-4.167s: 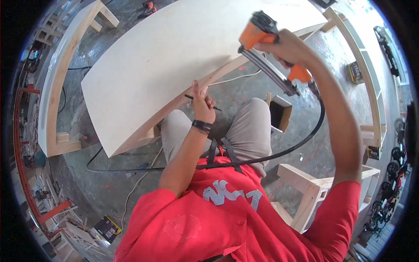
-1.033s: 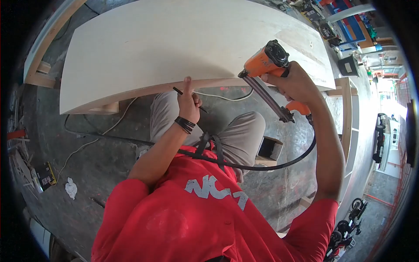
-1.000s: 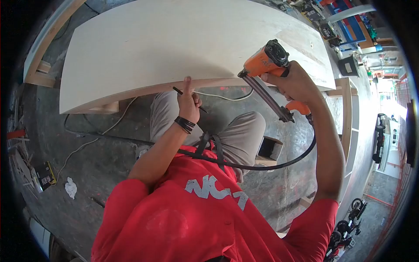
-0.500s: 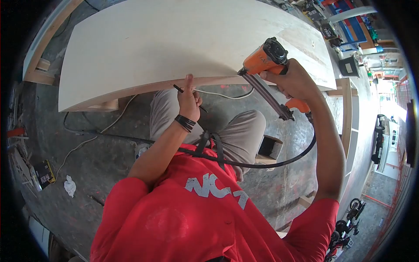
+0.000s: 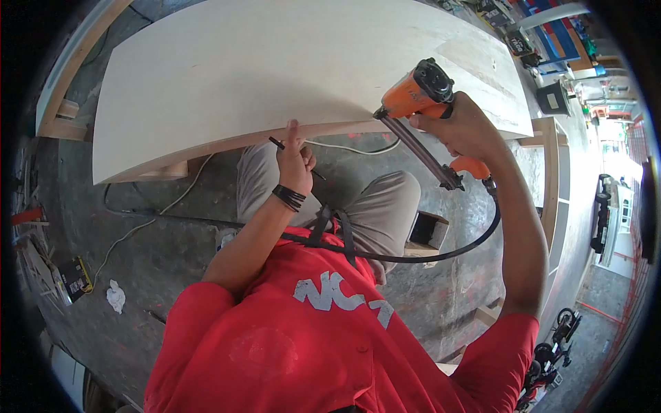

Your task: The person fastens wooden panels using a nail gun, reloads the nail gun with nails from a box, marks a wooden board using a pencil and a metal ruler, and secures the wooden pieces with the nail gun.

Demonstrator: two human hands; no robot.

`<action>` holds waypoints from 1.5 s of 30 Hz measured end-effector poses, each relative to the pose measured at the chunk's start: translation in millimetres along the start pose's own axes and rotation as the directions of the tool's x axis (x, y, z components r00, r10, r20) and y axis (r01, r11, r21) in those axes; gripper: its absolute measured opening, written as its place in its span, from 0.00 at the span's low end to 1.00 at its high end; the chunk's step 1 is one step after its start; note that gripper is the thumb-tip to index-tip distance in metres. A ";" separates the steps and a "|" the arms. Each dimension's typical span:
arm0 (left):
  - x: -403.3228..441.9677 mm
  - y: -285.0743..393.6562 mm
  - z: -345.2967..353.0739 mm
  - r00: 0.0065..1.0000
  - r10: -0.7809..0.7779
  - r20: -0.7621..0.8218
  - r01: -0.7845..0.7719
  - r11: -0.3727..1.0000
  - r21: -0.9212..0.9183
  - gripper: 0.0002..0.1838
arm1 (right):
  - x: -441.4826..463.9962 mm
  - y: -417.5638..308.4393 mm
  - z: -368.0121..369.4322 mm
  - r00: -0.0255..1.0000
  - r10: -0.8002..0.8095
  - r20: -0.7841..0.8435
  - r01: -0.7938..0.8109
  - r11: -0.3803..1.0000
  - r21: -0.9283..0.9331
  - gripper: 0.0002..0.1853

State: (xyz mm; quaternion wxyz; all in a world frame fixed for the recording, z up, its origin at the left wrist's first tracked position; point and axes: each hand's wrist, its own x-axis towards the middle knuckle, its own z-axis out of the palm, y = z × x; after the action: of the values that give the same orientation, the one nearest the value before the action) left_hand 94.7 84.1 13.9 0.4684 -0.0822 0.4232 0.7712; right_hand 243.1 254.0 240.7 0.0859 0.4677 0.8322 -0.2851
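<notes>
An orange and black nail gun [image 5: 406, 95] is gripped by its handle in my right hand [image 5: 465, 129]. Its nose rests at or just over the near edge of a pale plywood panel [image 5: 275, 62]; I cannot tell if they touch. A black air hose [image 5: 441, 257] runs from the handle's base across my lap. My left hand [image 5: 296, 165] is closed around a thin dark pencil-like stick [image 5: 277, 143], with one finger stretched out against the panel's front edge.
Wooden frames stand at the left [image 5: 58, 103] and right [image 5: 551, 172] of the panel. On the concrete floor lie an open cardboard box [image 5: 428, 233], a pale cord [image 5: 124, 237], a crumpled white rag [image 5: 116, 296] and a dark box [image 5: 72, 279]. Vehicles are at the far right.
My left hand has shifted slightly left along the panel's edge. The nail gun and my right hand hold nearly the same place. The view has tilted a little.
</notes>
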 end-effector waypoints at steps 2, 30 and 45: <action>3.1 -2.0 -3.8 1.000 -0.005 -0.002 0.005 1.000 0.010 0.25 | 1.4 0.7 -2.2 0.999 0.003 0.041 -0.003 1.000 -0.005 0.22; -0.5 1.1 0.0 1.000 0.011 -0.013 -0.011 1.000 0.010 0.30 | -2.0 68.3 -26.6 0.991 0.101 -0.089 -0.097 0.994 0.047 0.21; 4.0 0.9 -5.5 1.000 0.014 -0.024 -0.013 0.999 0.036 0.25 | -1.8 70.1 -29.0 0.992 0.107 -0.069 -0.105 0.994 0.033 0.20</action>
State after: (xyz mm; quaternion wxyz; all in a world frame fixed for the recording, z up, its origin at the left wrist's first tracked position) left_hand 90.3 82.6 8.9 0.4595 -0.0802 0.4430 0.7656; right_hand 305.7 296.8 237.7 0.0645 0.5221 0.8045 -0.2757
